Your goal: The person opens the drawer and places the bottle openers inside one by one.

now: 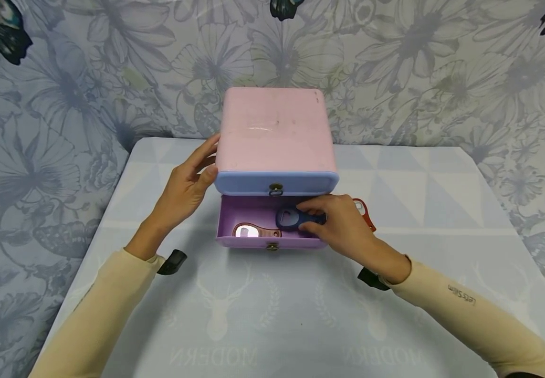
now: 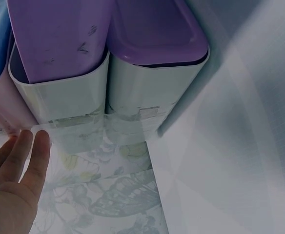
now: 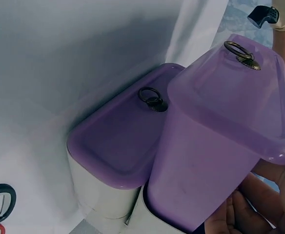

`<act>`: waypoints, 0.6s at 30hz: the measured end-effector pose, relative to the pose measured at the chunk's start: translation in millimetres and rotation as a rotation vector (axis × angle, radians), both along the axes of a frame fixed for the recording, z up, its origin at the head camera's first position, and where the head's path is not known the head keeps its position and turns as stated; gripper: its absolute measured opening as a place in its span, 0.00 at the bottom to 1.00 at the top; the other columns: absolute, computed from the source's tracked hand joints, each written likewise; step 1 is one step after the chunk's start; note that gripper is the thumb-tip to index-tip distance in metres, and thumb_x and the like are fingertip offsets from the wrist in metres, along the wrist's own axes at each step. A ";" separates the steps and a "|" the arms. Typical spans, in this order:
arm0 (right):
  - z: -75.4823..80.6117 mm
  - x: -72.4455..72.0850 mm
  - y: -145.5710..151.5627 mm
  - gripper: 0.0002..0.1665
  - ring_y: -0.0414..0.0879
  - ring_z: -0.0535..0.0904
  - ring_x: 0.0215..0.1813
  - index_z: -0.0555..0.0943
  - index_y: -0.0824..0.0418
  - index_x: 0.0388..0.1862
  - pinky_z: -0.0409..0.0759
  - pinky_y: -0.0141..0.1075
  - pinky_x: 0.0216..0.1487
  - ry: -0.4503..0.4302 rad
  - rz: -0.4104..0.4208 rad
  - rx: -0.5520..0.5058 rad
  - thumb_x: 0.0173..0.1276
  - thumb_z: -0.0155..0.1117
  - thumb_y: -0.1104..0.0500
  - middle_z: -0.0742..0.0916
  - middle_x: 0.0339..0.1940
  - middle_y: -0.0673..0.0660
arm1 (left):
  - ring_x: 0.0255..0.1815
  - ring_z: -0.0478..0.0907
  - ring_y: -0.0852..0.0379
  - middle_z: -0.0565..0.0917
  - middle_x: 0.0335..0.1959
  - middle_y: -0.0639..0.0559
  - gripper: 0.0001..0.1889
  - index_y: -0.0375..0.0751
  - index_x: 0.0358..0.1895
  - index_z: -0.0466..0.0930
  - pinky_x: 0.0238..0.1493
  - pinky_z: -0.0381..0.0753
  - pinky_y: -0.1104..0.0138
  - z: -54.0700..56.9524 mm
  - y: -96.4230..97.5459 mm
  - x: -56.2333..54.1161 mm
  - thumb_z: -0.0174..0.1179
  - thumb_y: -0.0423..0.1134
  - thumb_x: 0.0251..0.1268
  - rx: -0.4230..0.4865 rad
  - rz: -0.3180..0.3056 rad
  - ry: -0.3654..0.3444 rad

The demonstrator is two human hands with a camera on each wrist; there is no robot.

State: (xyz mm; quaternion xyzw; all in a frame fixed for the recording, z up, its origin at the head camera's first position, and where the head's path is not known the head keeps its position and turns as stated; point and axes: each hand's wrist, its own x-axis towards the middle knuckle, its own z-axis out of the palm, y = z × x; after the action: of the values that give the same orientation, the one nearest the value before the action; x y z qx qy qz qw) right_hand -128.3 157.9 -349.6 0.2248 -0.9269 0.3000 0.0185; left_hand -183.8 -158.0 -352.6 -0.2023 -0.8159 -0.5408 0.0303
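Over the purple drawer (image 1: 244,243), the right grip (image 1: 344,223) pinches a navy tool (image 1: 302,219) jutting leftward.

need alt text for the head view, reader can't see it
A person's right hand pinches a dark blue ring-ended tool at an open purple drawer, while their left hand touches the side of a pink box with a blue front above. A brown tool with a shiny end lies in the drawer; a red-rimmed object shows behind the right hand.

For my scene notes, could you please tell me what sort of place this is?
Probably a room in a home, judging by the floral backdrop, the deer-printed tabletop and the pastel drawer unit standing on it.
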 end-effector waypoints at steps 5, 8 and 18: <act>-0.3 0.6 2.2 0.18 0.45 0.87 0.41 0.89 0.61 0.47 0.85 0.41 0.42 0.022 0.019 -0.023 0.56 0.79 0.64 0.91 0.40 0.55 | 0.74 0.68 0.52 0.67 0.76 0.55 0.29 0.72 0.77 0.57 0.70 0.71 0.47 0.0 0.0 1.1 0.52 0.55 0.77 -0.002 0.003 -0.006; 2.8 3.9 5.7 0.16 0.42 0.85 0.38 0.89 0.60 0.46 0.82 0.38 0.38 0.061 0.026 -0.058 0.57 0.78 0.65 0.91 0.38 0.54 | 0.74 0.67 0.51 0.67 0.76 0.55 0.29 0.72 0.77 0.57 0.70 0.71 0.47 -0.2 -0.3 1.3 0.52 0.54 0.77 -0.001 0.003 -0.008; 11.5 32.4 18.4 0.16 0.36 0.83 0.35 0.90 0.54 0.42 0.79 0.27 0.39 0.230 0.066 -0.235 0.55 0.79 0.67 0.91 0.35 0.46 | 0.74 0.68 0.51 0.67 0.76 0.55 0.29 0.71 0.77 0.57 0.69 0.71 0.46 -0.6 -0.7 -0.2 0.52 0.56 0.76 0.010 -0.008 0.009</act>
State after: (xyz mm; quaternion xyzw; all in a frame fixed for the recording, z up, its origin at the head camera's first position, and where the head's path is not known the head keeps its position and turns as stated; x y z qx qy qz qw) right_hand -95.8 176.3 -338.1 0.2844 -0.8693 0.3791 0.1405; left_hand -183.9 -158.7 -353.1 -0.2076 -0.8124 -0.5439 0.0328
